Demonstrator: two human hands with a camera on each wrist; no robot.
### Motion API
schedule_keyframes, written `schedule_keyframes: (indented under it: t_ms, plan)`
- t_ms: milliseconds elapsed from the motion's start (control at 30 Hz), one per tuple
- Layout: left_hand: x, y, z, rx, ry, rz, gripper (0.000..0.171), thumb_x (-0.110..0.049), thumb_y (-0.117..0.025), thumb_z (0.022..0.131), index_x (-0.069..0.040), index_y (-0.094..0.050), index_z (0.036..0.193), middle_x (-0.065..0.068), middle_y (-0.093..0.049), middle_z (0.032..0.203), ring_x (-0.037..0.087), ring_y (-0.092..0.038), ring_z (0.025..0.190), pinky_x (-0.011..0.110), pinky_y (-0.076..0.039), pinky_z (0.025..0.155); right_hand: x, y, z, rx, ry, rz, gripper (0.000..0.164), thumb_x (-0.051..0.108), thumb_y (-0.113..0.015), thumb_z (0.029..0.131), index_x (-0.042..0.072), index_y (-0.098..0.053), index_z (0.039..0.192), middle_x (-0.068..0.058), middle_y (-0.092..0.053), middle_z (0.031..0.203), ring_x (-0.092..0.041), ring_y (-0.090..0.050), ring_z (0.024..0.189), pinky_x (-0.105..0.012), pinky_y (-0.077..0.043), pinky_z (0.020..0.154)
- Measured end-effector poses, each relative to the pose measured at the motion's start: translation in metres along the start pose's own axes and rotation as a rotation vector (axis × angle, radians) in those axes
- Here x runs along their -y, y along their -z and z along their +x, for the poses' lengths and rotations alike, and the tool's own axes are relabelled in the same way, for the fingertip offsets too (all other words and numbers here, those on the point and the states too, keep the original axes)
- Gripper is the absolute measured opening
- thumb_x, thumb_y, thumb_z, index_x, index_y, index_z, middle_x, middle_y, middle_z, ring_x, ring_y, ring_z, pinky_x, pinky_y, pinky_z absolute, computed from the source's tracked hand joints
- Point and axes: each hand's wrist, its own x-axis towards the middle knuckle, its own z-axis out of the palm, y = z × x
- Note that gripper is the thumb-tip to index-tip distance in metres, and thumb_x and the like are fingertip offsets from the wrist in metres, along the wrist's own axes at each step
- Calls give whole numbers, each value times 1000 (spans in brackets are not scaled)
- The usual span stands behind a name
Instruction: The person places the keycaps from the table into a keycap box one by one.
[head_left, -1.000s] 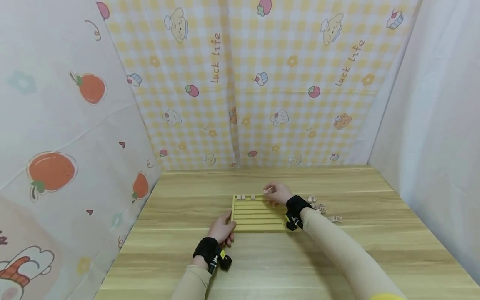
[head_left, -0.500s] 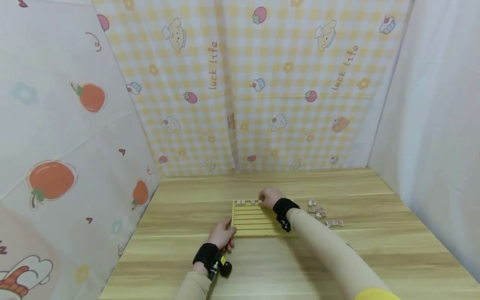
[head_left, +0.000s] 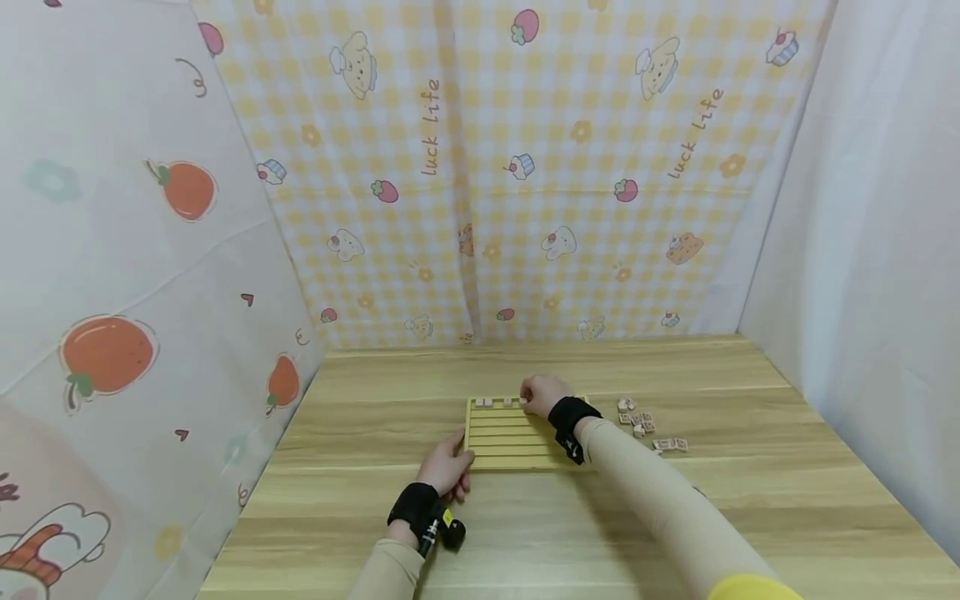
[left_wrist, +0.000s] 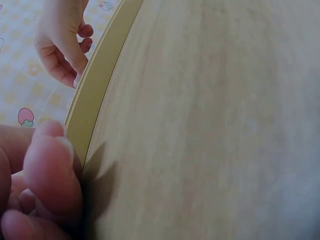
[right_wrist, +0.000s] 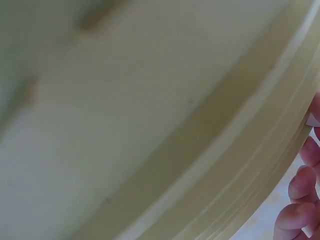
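Right hand (head_left: pixel 546 395) pinched a tile (head_left: pixel 523 402), right of 3 others.
Left hand (head_left: pixel 446 467) gripped the left end of the yellow tray (head_left: pixel 510 451), lying lengthwise left-right.

A checked cloth (head_left: pixel 510 217) (lettered "luck life") hangs behind a wood-grain table (head_left: pixel 540 533).

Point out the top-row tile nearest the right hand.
The rightmost visible tile, pinched by the right hand; the other three tiles in that row sit farther left, untouched.

Beige sleeves (head_left: pixel 660 492) are worn, the right one edged with yellow fabric (head_left: pixel 753 587), plus black wristbands (head_left: pixel 415 505), the left carrying a black camera (head_left: pixel 453 534), yellow label (head_left: pixel 447 517) and, apparently, a silver-ringed plug (head_left: pixel 428 537).
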Motion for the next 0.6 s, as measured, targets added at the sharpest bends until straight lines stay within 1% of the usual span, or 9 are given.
schedule_keyframes:
  t_ms: [167,400,600]
  plan:
    - [2,0,1,-8,-1,8,64,-23,-52,99,-7,-24,154,4,-57,51,12,-50,35,23,-35,32,0,-1,1,-12,-1,11,6,14,-75,82,15,-68,83,4,-60,77,-14,-54,69,-34,-46,66]
    - [1,0,3,-20,-12,20,63,-22,-52,98,-5,-26,153,4,-57,50,12,-50,34,23,-35,31,3,2,1,-2,-26,10,7,14,-75,81,15,-69,84,5,-59,77,-13,-53,69,-33,-45,65]
    - [1,0,0,-8,-7,9,63,-21,-52,98,-6,-26,153,5,-58,51,12,-51,35,23,-36,32,7,3,-1,6,-47,28,6,14,-74,82,13,-68,82,4,-58,75,-14,-51,68,-32,-44,65]
